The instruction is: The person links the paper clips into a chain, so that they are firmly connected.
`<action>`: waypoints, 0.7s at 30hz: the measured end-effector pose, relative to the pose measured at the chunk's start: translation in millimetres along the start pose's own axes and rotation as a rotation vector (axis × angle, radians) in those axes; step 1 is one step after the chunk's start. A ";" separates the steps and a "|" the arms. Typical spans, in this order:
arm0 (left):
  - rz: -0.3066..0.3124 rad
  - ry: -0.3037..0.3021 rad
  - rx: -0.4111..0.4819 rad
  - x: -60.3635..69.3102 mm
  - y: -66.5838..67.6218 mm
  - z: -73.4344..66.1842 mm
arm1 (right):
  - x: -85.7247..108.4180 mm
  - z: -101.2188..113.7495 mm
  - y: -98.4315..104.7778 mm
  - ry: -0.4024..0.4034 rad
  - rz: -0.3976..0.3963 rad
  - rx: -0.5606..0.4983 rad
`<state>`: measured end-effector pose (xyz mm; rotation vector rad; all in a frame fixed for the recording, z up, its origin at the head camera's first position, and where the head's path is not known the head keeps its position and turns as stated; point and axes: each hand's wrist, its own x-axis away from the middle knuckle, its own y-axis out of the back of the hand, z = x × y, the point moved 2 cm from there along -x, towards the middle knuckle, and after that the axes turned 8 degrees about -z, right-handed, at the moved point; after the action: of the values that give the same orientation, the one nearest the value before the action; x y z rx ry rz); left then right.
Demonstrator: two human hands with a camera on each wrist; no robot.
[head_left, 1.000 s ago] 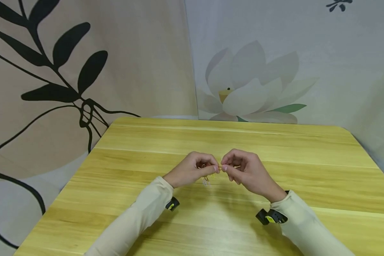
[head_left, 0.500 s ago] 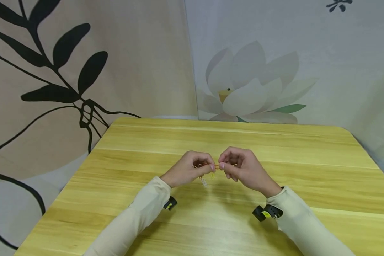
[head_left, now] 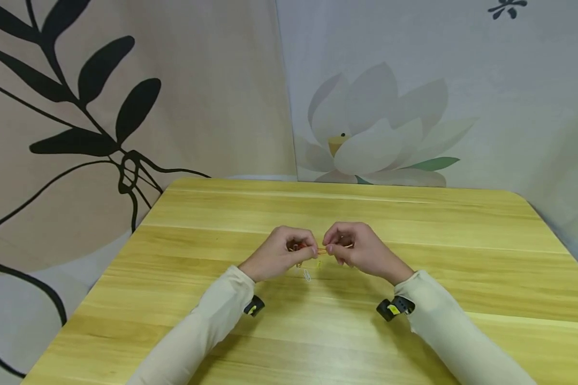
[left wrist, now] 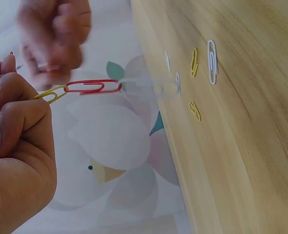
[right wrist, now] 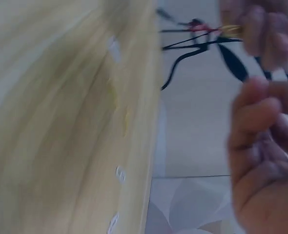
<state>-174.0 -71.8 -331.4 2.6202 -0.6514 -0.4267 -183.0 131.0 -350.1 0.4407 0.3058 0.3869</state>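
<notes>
Left hand (head_left: 279, 254) and right hand (head_left: 361, 248) pinch an orange clip (head_left: 322, 251)

The left hand also grips a chain (left wrist: 88, 82) of yellow, red and whitish links, hanging above the surface (head_left: 322, 337). On the surface lie loose white clips (left wrist: 212, 62) and yellow clips (left wrist: 195, 62). A flower print (head_left: 375, 141) marks the far wall (head_left: 221, 80).

L hand (head_left: 279, 255) & R hand (head_left: 364, 251) face each other mid-view, close but not touching. Both in a pinch grip, fingers (left wrist: 29, 117) curled in. L forearm (head_left: 199, 323) & R forearm (head_left: 455, 329), sleeved, angle inward from btm edge. R hand blurred in L wrist view.
</notes>
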 end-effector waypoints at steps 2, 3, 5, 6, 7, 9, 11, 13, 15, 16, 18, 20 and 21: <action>-0.001 0.001 0.004 0.3 1.1 0.0 | -4.6 -4.2 -3.1 0.040 0.057 0.106; 0.001 0.001 0.005 0.3 1.3 0.3 | -6.7 -5.7 -4.9 0.062 0.084 0.165; 0.003 -0.001 0.006 0.7 1.8 0.1 | -10.6 -8.9 -8.9 0.091 0.134 0.269; 0.004 0.000 0.008 0.8 1.8 0.6 | -12.5 -10.7 -11.1 0.100 0.151 0.315; 0.005 0.002 0.011 0.9 1.5 0.8 | -14.2 -12.9 -13.3 0.106 0.165 0.353; 0.007 0.006 0.013 1.1 1.1 1.5 | -16.9 -15.9 -17.7 0.111 0.179 0.407; 0.007 0.013 0.021 1.4 0.8 1.7 | -18.7 -17.4 -21.9 0.121 0.177 0.445; 0.009 0.019 0.031 1.5 0.6 1.4 | -20.1 -17.7 -25.8 0.135 0.163 0.500; 0.007 0.019 0.039 1.7 0.1 0.9 | -20.3 -16.5 -28.9 0.142 0.148 0.561; 0.004 0.019 0.044 1.9 0.1 0.4 | -20.6 -16.1 -30.4 0.132 0.141 0.589; 0.000 0.014 0.049 2.3 0.0 -0.2 | -21.3 -16.2 -33.4 0.118 0.137 0.657; -0.004 0.012 0.054 2.8 -0.1 -0.3 | -21.8 -15.9 -36.0 0.093 0.143 0.690; -0.005 0.010 0.055 2.9 -0.1 0.2 | -22.0 -15.9 -37.1 0.093 0.146 0.703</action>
<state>-171.6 -73.2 -332.2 2.6746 -0.6625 -0.4019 -197.3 96.3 -376.7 1.1408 0.5023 0.4375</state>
